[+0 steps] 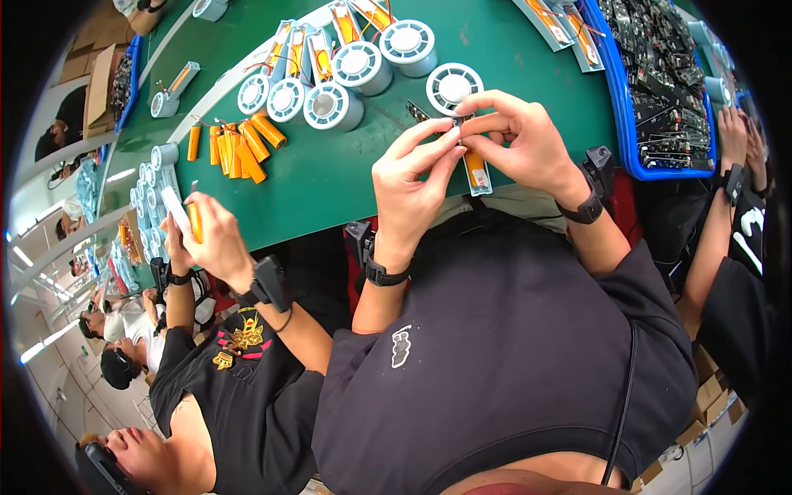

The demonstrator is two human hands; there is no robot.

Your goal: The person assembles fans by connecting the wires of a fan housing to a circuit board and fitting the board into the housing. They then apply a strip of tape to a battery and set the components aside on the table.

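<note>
My left hand (412, 181) and my right hand (520, 142) meet above the table edge, both with fingertips pinched together. Between the fingertips is a small dark part (459, 121), mostly covered, so its kind cannot be made out. Directly under my hands lies an open light-blue handheld housing with a round grilled head (454, 87). An orange battery cell (476, 171) sits in its handle, which points toward me. Just beyond my left fingers, a small dark circuit board (418, 110) rests beside the head.
Similar housings (360, 68) with batteries and wires stand at the far side. Loose orange cells (257, 142) lie left on the green table (330, 177). A blue tray (624, 124) of dark circuit boards is at right. Co-workers' hands (216, 235) work on the left and far right.
</note>
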